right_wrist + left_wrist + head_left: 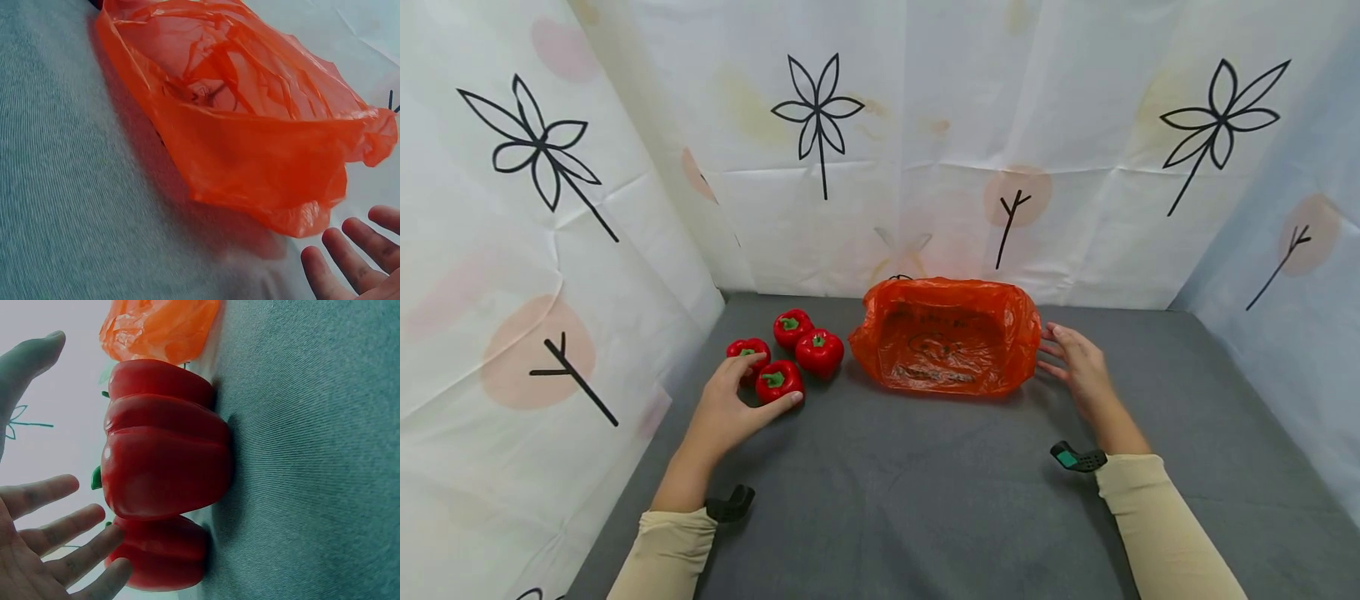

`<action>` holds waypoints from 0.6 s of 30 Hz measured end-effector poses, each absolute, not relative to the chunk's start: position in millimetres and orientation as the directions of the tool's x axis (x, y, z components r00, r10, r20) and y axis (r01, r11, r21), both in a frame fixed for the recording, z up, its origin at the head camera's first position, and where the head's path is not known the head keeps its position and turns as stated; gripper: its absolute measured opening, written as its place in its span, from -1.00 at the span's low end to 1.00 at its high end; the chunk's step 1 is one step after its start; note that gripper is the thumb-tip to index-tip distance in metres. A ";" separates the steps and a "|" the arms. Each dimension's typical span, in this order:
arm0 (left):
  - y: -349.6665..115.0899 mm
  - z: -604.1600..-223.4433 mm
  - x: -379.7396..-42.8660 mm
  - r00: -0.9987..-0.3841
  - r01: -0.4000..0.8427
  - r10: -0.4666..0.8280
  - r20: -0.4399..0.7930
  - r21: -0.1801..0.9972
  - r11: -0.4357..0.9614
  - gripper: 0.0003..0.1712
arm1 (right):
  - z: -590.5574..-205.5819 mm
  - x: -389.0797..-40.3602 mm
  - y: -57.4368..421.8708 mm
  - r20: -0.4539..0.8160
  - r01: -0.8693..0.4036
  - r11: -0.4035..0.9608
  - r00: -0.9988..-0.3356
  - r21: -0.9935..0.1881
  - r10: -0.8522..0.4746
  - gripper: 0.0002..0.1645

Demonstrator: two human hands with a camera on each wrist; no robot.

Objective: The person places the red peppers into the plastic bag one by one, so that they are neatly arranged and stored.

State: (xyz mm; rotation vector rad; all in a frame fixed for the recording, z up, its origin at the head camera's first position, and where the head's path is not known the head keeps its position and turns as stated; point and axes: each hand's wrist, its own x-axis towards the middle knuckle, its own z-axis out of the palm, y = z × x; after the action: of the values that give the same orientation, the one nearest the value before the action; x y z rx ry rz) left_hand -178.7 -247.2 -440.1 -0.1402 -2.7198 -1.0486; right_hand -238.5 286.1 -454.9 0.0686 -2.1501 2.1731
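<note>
Several red bell peppers with green stems stand grouped on the grey cloth. My left hand (727, 410) is spread over the near side of the group, thumb and fingers apart around the nearest bell pepper (779, 382). In the left wrist view that bell pepper (165, 462) stands upright, with the spread fingers (62, 540) beside it and a gap to the thumb. An orange plastic bag (951, 337) lies with its mouth wide, facing me. My right hand (1081, 371) is at the bag's right side, fingers extended, a little apart from the bag (262, 156) in the right wrist view.
Grey cloth (880, 492) covers the table. White patterned fabric (925, 150) hangs behind it and along both sides. A dark band (730, 504) is worn on the left wrist, and another dark band (1077, 457) on the right one.
</note>
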 end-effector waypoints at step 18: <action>-243.8 -454.0 -171.5 -0.958 0.170 -0.051 0.284 0.698 0.696 0.02 | -460.6 -248.5 269.1 0.004 -0.008 -0.057 -0.998 -0.998 0.068 -0.76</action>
State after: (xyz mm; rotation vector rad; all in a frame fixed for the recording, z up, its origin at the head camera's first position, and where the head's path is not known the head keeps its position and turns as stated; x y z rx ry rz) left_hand -171.5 -243.8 -454.0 -0.0948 -2.6256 -1.1218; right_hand -248.5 269.1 -460.6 -0.0674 -2.1204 2.2455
